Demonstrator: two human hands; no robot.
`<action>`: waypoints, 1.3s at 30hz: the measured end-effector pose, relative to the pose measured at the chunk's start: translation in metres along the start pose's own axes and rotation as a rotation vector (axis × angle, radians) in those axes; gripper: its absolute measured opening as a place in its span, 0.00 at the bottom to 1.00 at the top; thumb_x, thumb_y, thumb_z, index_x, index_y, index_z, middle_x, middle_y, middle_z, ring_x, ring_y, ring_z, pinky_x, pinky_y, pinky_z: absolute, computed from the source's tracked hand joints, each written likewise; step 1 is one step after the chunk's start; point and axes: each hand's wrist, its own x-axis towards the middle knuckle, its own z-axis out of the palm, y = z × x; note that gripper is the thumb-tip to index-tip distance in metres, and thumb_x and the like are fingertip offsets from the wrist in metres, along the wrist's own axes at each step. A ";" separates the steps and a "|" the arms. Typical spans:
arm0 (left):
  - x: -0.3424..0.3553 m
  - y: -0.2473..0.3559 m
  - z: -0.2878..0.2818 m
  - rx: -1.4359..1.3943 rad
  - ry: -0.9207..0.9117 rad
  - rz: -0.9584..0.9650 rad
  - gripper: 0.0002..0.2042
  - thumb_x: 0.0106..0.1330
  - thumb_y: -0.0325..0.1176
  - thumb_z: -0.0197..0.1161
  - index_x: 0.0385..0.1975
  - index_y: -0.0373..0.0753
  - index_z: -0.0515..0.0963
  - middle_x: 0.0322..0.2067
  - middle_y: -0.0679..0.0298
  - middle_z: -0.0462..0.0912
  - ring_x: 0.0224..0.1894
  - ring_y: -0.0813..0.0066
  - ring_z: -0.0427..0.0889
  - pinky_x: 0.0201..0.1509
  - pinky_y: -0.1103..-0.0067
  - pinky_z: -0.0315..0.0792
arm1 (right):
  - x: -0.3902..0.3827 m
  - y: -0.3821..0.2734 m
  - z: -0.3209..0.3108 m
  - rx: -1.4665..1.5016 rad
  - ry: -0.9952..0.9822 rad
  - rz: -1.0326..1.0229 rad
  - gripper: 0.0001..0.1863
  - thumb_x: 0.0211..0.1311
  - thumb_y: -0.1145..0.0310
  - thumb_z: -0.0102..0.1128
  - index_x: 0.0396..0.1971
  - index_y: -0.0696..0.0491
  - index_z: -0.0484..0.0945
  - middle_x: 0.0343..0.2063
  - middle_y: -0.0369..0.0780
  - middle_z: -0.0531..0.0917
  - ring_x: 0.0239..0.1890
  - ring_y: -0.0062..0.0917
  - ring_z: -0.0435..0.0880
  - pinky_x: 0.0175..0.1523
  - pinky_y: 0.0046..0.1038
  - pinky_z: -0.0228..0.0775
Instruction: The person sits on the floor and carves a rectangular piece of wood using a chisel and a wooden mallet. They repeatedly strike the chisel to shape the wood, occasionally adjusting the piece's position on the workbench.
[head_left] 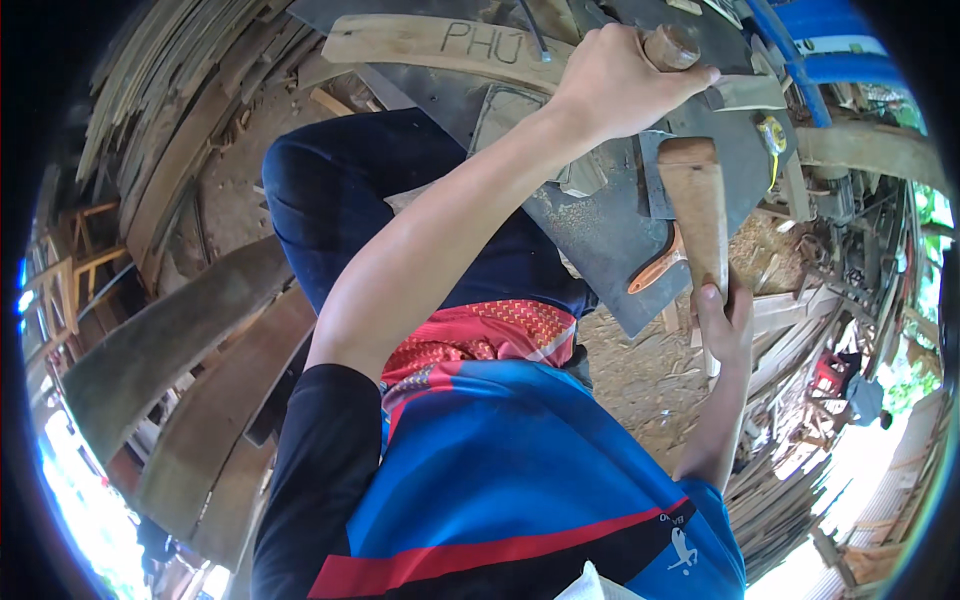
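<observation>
My left hand (612,82) is closed around a round wooden handle (672,47) above the dark work table; its blade end cannot be made out. Its thumb points right, over a short piece of wood (752,93). Nearer my body, my right hand (724,318) grips the narrow end of a club-shaped wooden mallet (695,195). The mallet's broad end points away from me, below my left hand. Just left of the mallet lies a tool with an orange-brown wooden handle (657,265). A grey flat piece (652,175) sits partly behind the mallet.
Across the back of the table (590,245) lies a long marked board (430,40). A yellow tape measure (771,134) rests at the right. Blue plastic furniture (835,45) stands beyond. Long planks (180,350) lean at my left, and wood shavings (650,385) cover the floor.
</observation>
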 end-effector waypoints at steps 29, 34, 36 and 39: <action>-0.029 -0.020 0.002 -0.427 0.156 -0.036 0.11 0.59 0.33 0.68 0.24 0.30 0.79 0.17 0.57 0.80 0.21 0.76 0.75 0.29 0.71 0.70 | 0.006 -0.060 0.005 -0.010 -0.010 -0.098 0.25 0.70 0.53 0.63 0.49 0.63 0.76 0.18 0.33 0.75 0.18 0.13 0.71 0.22 0.21 0.63; -0.033 -0.026 -0.001 -0.355 0.210 0.071 0.11 0.60 0.31 0.68 0.22 0.30 0.78 0.16 0.60 0.78 0.20 0.75 0.74 0.28 0.71 0.69 | 0.007 -0.064 0.011 0.026 -0.016 -0.112 0.24 0.71 0.53 0.62 0.48 0.63 0.76 0.19 0.33 0.75 0.17 0.14 0.72 0.22 0.21 0.64; -0.032 -0.025 -0.003 -0.393 0.176 0.002 0.12 0.60 0.31 0.68 0.21 0.30 0.77 0.15 0.60 0.77 0.20 0.76 0.73 0.28 0.71 0.69 | 0.007 -0.061 0.016 0.031 -0.012 -0.099 0.24 0.71 0.52 0.62 0.47 0.62 0.76 0.19 0.33 0.76 0.17 0.14 0.73 0.22 0.21 0.65; -0.032 -0.027 -0.002 -0.432 0.173 0.031 0.13 0.60 0.32 0.68 0.21 0.30 0.76 0.15 0.60 0.77 0.19 0.76 0.73 0.27 0.72 0.68 | 0.006 -0.055 0.026 0.073 -0.012 -0.106 0.25 0.71 0.51 0.62 0.46 0.61 0.76 0.18 0.33 0.76 0.17 0.14 0.73 0.22 0.21 0.65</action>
